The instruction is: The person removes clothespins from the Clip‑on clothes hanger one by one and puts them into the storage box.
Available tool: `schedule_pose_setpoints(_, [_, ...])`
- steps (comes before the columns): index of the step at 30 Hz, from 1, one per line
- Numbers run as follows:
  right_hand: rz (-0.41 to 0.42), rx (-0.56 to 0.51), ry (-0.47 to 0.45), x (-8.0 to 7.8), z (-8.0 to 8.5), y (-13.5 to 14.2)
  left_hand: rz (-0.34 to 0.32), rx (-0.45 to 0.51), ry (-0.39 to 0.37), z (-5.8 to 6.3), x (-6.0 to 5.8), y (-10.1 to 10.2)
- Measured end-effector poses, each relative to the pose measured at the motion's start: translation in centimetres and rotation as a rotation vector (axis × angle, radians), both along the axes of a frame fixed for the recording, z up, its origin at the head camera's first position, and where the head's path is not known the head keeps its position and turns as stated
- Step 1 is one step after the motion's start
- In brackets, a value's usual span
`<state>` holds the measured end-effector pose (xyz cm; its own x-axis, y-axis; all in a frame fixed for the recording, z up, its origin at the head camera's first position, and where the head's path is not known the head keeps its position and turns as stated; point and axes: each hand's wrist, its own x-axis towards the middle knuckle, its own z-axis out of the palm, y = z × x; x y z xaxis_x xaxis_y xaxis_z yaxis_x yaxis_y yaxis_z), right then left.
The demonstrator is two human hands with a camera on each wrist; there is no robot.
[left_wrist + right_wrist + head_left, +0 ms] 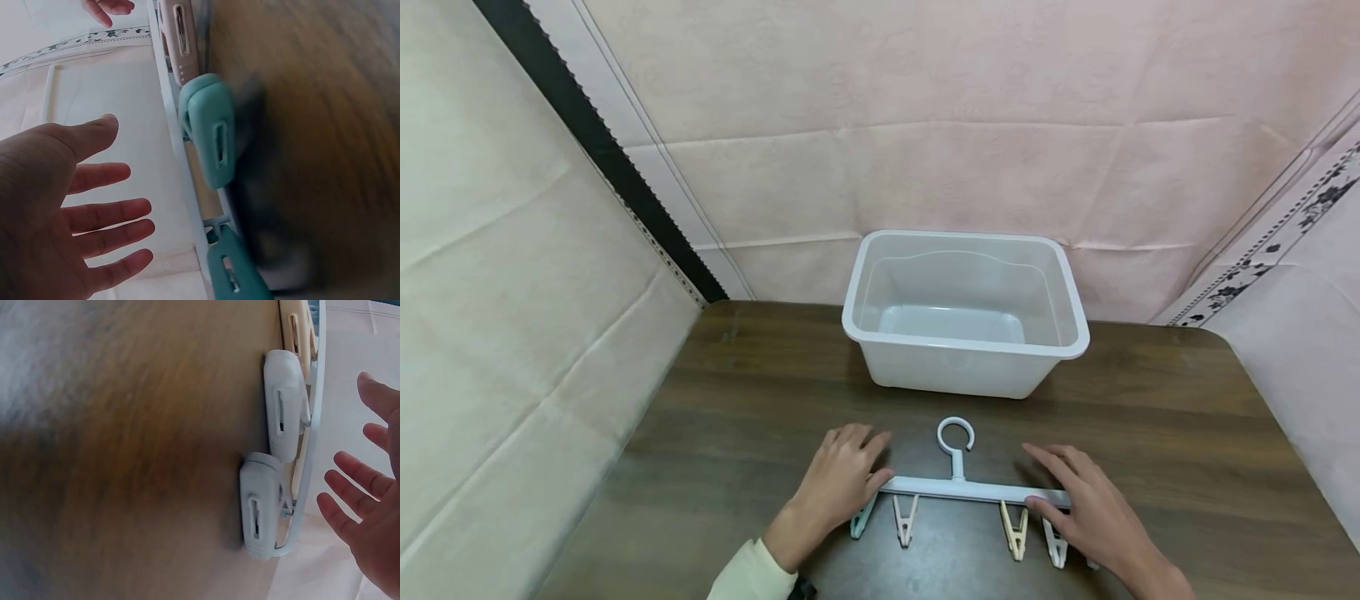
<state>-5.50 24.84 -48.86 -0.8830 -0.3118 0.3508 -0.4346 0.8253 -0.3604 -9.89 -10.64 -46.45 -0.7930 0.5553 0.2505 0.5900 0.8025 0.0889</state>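
- A white clip hanger (pixel 958 489) is lying on the brown surface (pixel 760 392) in the lower middle of the head frame, its hook pointing toward the top.
- The left hand (pixel 841 473) is hovering at the hanger's left end, fingers spread and holding nothing; the left wrist view is showing a gap between fingertips and bar.
- The right hand (pixel 1093 502) is hovering at the opposite end, also spread and holding nothing, its fingers standing apart from the bar in the right wrist view.
- Along the bar, a teal clip (pixel 862 518), a pale clip (pixel 905 532), a cream clip (pixel 1017 546) and a white clip (pixel 1057 550) are pointing toward the bottom of the head frame.
- A white tub (pixel 955 365) is standing above the hanger, right of the frame's centre.
- Pale cloth (pixel 970 92) is hanging across the top of the frame.
- A light sleeve (pixel 748 575) is covering the left forearm at the bottom edge.
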Motion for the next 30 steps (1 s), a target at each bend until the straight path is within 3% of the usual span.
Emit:
schedule_pose_setpoints(12, [-0.016,0.013,-0.12,0.0,-0.8,0.1,0.01,-0.016,-0.05,-1.1,0.1,-0.1])
schedule_pose_setpoints(30, [0.013,0.044,-0.118,-0.3,-1.9,0.1,0.03,-0.044,-0.119,-2.2,0.0,-0.2])
